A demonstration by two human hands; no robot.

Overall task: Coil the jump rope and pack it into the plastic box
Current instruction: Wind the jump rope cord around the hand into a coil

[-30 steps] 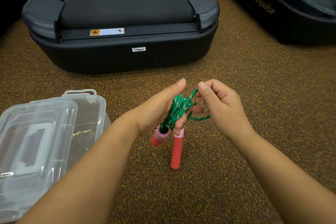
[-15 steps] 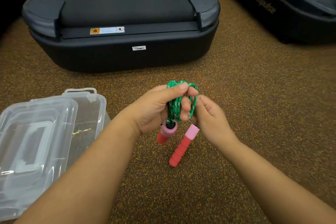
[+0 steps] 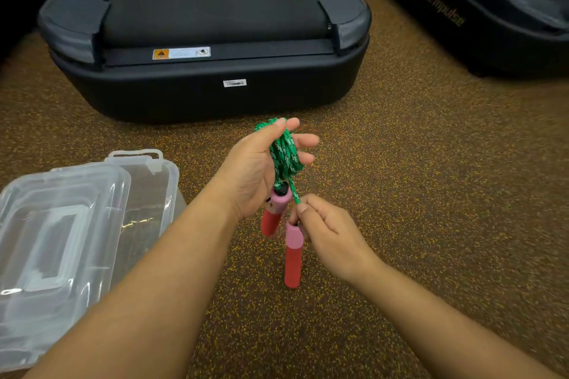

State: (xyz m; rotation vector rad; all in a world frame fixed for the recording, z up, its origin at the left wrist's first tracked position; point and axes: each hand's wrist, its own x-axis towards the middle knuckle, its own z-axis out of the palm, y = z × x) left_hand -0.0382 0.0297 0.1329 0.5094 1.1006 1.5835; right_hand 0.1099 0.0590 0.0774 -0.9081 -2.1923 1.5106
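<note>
Holding the coiled bundle of the green jump rope (image 3: 284, 157), the left hand (image 3: 257, 172) has its thumb over the top of the loops and its fingers curled round behind them, their tips showing past the far side. Directly below that grip one red-and-pink handle (image 3: 274, 212) hangs from the bundle, its pink collar against the heel of the palm. Just under and to the right of the bundle, the right hand (image 3: 326, 231) pinches a short taut strand of rope between thumb and forefinger where it enters the second handle (image 3: 292, 255), which hangs upright beneath the fingers, beside and lower than the first. Both handles are held in the air above the brown speckled floor (image 3: 415, 194). Well to the left of the hands the clear plastic box (image 3: 147, 203) sits on the floor, open, with its lid (image 3: 52, 240) lying partly over its near side. Beyond the hands stands a black treadmill base (image 3: 209, 92), with another dark machine (image 3: 492, 28) farther right.
</note>
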